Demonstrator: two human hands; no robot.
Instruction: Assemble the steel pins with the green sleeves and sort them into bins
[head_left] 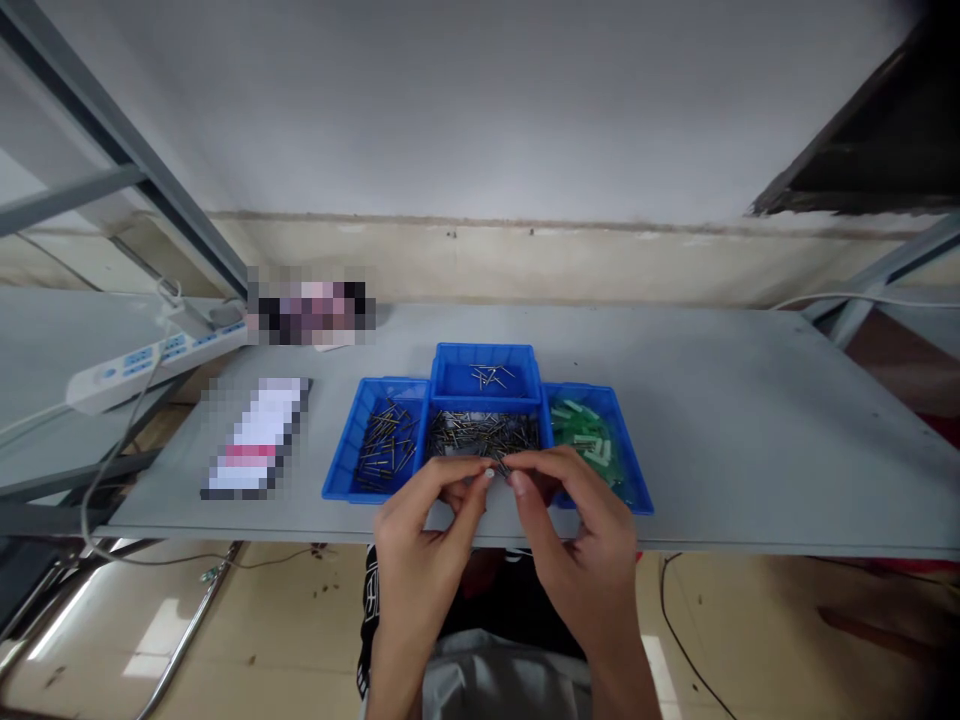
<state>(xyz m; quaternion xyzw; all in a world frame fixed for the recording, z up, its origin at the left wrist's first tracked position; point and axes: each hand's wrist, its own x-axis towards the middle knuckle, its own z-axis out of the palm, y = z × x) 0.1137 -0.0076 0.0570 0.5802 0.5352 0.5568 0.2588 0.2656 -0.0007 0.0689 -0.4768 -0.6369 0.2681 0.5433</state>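
Observation:
My left hand [420, 540] and my right hand [577, 540] meet at the table's near edge, fingertips pinched together on a small metal pin [501, 468]. They hover over the front of the middle blue bin [484, 432], which is full of small metal pins. To its left stands a blue bin [379, 440] of darker, longer pins. On the right a blue bin [600, 440] holds green and white plastic pieces. Behind the middle one, a blue bin [487, 372] holds only a few pins.
The bins sit on a grey table [750, 420] against a pale wall. A white power strip [150, 355] with a cable lies at the left on a neighbouring surface. Two blurred items [255, 435] [311, 310] lie left of the bins. Metal frame bars rise at both sides.

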